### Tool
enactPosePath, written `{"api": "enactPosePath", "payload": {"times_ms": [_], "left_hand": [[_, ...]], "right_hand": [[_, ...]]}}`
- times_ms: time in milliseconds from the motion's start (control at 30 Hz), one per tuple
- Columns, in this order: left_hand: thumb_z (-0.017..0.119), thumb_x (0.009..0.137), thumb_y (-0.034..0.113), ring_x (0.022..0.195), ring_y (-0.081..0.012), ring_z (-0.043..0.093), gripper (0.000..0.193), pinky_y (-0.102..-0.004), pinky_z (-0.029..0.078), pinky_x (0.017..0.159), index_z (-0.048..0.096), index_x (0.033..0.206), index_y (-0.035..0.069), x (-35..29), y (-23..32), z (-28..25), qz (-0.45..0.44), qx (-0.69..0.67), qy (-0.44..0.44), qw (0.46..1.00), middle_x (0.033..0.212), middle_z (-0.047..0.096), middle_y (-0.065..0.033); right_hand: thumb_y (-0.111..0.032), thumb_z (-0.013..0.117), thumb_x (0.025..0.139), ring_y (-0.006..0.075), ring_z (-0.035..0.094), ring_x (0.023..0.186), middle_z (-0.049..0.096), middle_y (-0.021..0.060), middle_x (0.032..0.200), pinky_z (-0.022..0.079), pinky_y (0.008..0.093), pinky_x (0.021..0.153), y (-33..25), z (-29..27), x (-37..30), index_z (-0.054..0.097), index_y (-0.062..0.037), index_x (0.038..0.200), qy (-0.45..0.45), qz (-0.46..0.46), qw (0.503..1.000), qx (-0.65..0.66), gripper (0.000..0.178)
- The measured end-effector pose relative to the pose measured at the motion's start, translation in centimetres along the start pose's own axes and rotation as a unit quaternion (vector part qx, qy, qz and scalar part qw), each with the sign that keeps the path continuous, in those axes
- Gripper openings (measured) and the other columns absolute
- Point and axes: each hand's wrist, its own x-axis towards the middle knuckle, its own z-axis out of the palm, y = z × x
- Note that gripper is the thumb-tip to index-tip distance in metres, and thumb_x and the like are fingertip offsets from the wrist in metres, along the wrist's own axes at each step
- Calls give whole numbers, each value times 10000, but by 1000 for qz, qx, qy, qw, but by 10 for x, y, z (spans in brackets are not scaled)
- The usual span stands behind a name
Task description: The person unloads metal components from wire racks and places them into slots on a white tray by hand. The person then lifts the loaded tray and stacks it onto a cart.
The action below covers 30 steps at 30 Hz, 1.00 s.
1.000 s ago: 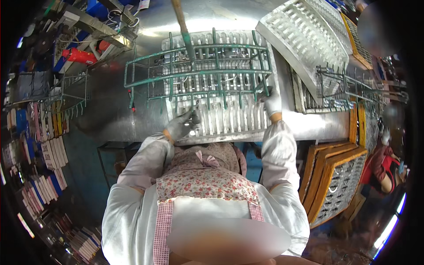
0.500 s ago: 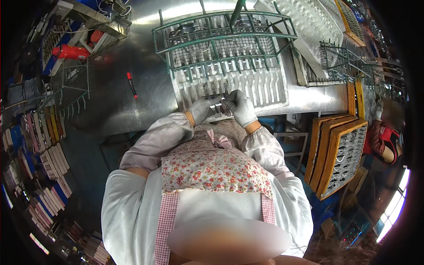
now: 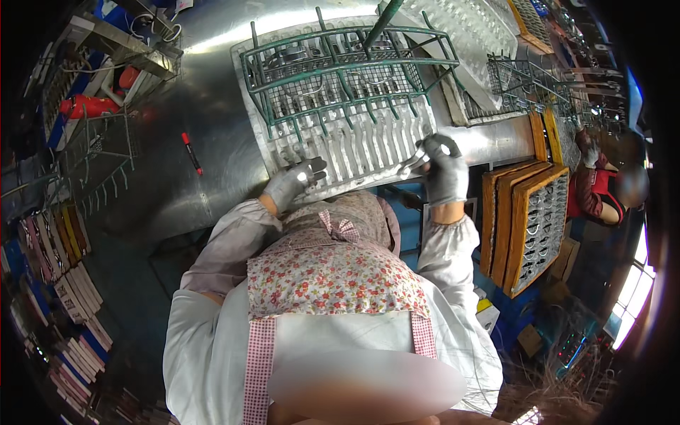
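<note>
My right hand [image 3: 446, 170], in a grey glove, is raised at the tray's right front corner. Its thumb and fingers pinch a small shiny curved metal piece [image 3: 412, 164], whose exact kind I cannot make out. Over the tray's left front part is my left hand [image 3: 289, 185], also gloved, its fingers bent together toward the right. Bright glints show among those fingers, but what they hold is too small to name. Beneath both hands lies a pale ribbed tray [image 3: 347, 185] with wavy slots. A green wire rack [image 3: 345, 76] stands across its far half, with metal parts behind its bars.
A red and black marker [image 3: 190, 154] lies on the steel table [image 3: 219, 106] at left. Near the table's left end are a red bottle [image 3: 88, 107] and another wire rack [image 3: 106, 149]. Orange-edged trays [image 3: 520, 227] stand at right. Beyond them a person in red [image 3: 602, 184] works.
My hands have parted: the right moved right, lifting the curved metal piece, and the left moved left. The whole view has shifted slightly, the table and racks appearing farther left.
</note>
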Motion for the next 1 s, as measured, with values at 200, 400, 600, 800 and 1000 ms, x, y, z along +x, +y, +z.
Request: {"api": "enactPosePath", "payload": {"times_ms": [200,400,600,800,1000], "left_hand": [[392,944,260,1123,-209,507,413,-312,412,913,416,1248,-17,-12,5,-9,-252,-694,37,673,1234,513,-97],[461,919,278,1078,-262,537,435,-372,441,902,426,1238,-16,-16,29,-32,-329,-761,91,552,1180,536,-143],[494,911,260,1041,-306,550,449,-388,460,875,408,1246,-27,-28,24,-36,-364,-765,146,511,1170,537,-163],[542,880,328,998,-235,576,481,-308,479,778,473,1208,-17,-10,42,-56,-364,-708,66,601,1020,587,-106],[551,872,371,873,-158,566,479,-249,458,725,507,1149,-16,41,84,-64,-355,-673,2,649,967,585,-76]], "right_hand": [[-154,665,770,82,510,577,620,28,811,368,215,352,15,33,54,597,-67,1001,103,-43,993,-48,256],[-122,604,820,62,449,477,632,24,797,337,199,337,28,54,64,612,-69,1076,127,-51,989,-62,262],[-191,540,874,130,607,647,622,83,992,409,225,375,29,36,76,454,-113,1278,-23,-44,998,-48,421],[-215,686,765,149,609,646,656,67,755,490,275,602,68,22,4,629,-29,857,-94,-133,895,-415,215],[-230,796,622,168,555,558,566,94,603,462,301,539,94,56,-12,519,-39,685,-294,-31,868,-399,343]]}}
